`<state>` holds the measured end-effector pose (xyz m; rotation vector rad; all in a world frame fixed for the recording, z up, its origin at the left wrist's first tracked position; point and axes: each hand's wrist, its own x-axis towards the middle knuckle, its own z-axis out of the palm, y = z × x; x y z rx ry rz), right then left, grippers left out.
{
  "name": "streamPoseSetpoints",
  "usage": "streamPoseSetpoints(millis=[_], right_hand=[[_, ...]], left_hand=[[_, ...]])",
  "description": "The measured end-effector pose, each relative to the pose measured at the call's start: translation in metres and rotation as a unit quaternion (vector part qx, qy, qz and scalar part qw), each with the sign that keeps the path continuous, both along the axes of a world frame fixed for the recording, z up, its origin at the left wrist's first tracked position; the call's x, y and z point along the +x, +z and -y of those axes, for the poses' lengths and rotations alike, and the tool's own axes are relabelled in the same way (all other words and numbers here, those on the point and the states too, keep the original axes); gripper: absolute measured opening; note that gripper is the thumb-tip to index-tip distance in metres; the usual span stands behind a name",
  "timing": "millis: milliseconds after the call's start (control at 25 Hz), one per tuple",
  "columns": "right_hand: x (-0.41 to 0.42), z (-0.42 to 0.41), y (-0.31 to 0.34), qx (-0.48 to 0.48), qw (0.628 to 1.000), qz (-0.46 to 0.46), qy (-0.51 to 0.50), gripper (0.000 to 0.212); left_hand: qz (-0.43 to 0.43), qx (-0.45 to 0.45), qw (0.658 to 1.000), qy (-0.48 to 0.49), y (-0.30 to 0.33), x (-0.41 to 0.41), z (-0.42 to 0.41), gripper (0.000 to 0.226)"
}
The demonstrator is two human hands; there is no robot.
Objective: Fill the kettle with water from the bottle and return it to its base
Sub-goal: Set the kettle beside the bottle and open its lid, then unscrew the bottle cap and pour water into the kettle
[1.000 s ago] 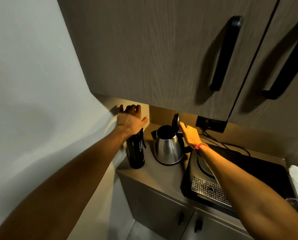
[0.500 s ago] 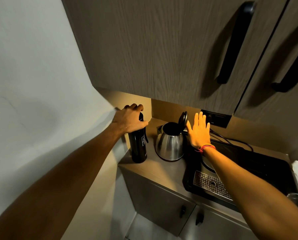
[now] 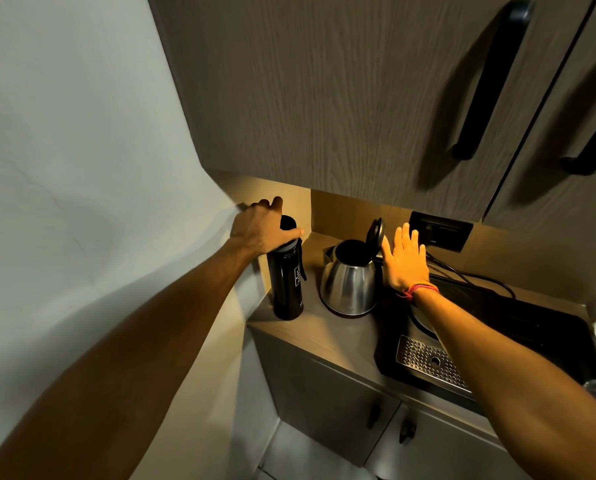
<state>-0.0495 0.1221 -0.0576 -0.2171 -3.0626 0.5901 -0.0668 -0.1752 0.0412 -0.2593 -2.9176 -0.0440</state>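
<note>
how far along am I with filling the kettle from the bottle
Early. Done: the kettle stands on the counter with its lid flipped open. In hand: your left hand has its grip around the top of the upright black bottle; your right hand is open, flat beside the kettle. Left: bring the bottle over, pour, close the lid. I can't tell whether the kettle sits on its base.

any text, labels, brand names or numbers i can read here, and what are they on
Nothing here is legible.
Black bottle: a pale rectangular label on its side, print too small and blurred to read.
Kettle: no marking visible on its steel body or open lid.
Wall socket panel: dark, no readable marking.
Black tray with its metal grille: no text visible.
</note>
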Motion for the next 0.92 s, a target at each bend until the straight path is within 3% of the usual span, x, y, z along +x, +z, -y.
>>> streamPoseSetpoints(millis=[120,200,280,360,480,600,840,920], right_hand=[[-0.002,-0.002,-0.003,0.014,1.0,0.007,0.0,0.066],[-0.003,-0.003,-0.006,0.044,0.999,-0.001,0.011,0.065],[-0.005,-0.004,-0.01,0.065,0.997,0.007,0.027,0.065],[-0.008,-0.005,-0.014,0.096,0.994,0.017,0.048,0.067],[-0.012,-0.008,-0.014,0.107,0.992,0.023,0.067,0.069],[-0.013,-0.011,-0.014,0.137,0.986,0.01,0.092,0.073],[-0.016,-0.008,-0.02,0.111,0.988,-0.005,0.103,0.069],[-0.017,-0.009,-0.021,0.104,0.989,-0.011,0.103,0.071]], left_hand=[[-0.103,-0.011,0.995,0.011,0.006,0.006,-0.006,0.079],[-0.152,-0.009,0.984,-0.092,0.001,0.012,-0.021,0.08],[-0.072,0.02,0.974,-0.215,-0.026,0.03,-0.046,0.078],[0.043,0.018,0.966,-0.255,-0.073,0.056,-0.072,0.069],[0.152,0.031,0.977,-0.145,-0.141,0.084,-0.091,0.073],[0.193,0.05,0.978,-0.065,-0.176,0.089,-0.094,0.081],[0.234,0.148,0.959,-0.064,-0.194,0.087,-0.08,0.082],[0.177,0.15,0.969,-0.086,-0.186,0.087,-0.063,0.069]])
